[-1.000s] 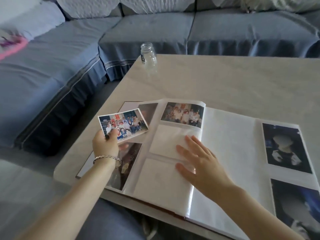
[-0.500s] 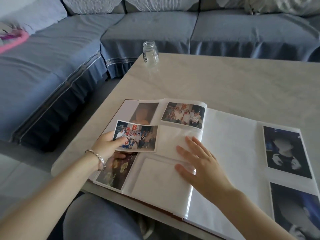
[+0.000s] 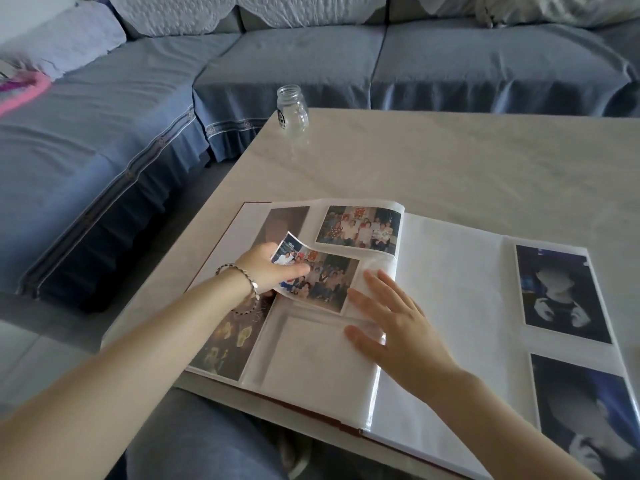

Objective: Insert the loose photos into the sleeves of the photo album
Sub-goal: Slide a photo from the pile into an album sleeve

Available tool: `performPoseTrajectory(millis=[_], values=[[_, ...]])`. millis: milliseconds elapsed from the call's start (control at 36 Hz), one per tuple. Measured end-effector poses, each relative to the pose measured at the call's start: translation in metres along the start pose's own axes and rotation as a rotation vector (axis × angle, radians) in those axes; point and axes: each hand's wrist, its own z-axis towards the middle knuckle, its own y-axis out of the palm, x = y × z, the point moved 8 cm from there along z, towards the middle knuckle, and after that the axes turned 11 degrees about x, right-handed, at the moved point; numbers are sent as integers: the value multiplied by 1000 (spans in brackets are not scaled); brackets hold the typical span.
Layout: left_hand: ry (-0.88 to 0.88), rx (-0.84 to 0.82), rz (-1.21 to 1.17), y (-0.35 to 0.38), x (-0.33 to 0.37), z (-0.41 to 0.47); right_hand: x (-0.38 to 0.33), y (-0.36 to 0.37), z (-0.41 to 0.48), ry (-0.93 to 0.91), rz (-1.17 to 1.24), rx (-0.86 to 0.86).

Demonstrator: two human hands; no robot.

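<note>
While the left hand (image 3: 273,270) pinched the loose photo (image 3: 318,280) by its 9 o'clock edge, thumb on top, the paper curled up there. It looked thin, light and easy to crease, so an edge seemed the best place to hold. The photo lay on the photo album (image 3: 450,306), over the middle sleeve (image 3: 375,266). At its 3 o'clock, the right hand (image 3: 391,323) pressed the page with fingers spread apart. A glass jar (image 3: 292,110) stood far off at 12 o'clock on the table (image 3: 450,161), not in the way.
</note>
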Motion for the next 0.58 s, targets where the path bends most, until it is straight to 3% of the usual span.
performPoseTrajectory(millis=[139,333,583], values=[[-91,170,-118,-10,-4,-1,6,0,-5,106,54,31],[-176,260,-270,-16,-13,-5,10,0,-9,146,73,7],[31,372,-286,-33,20,-23,11,-7,-8,139,94,-16]])
